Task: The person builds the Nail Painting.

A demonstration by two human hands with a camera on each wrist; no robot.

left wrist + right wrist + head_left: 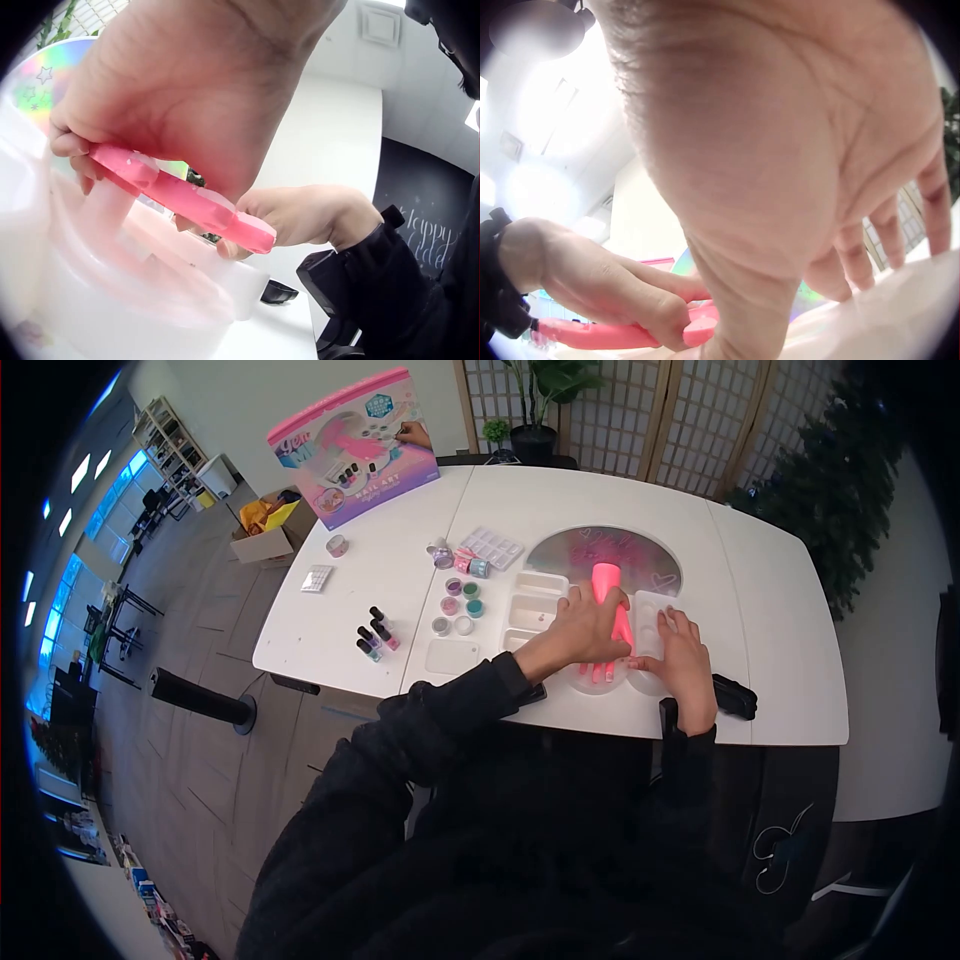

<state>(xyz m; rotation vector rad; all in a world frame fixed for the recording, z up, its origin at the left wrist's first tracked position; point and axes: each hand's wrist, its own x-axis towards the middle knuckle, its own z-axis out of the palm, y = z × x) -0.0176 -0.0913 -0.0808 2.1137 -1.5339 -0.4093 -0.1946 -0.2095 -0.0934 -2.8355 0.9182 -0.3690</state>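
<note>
My left hand reaches over a pink plastic model hand and grips it around its middle. In the left wrist view, the pink fingers stick out from under my palm, above a white base. My right hand is spread, its long fingers resting on the white tray section to the right. The thumb of that hand points in toward the pink fingers. From the right wrist view, the model hand lies beneath my left hand.
Behind the tray stands a shiny half-round mirror panel. Left of it are white compartments, several glitter pots, nail polish bottles and a clear lid. A nail art box stands at the back left; a black pouch lies right.
</note>
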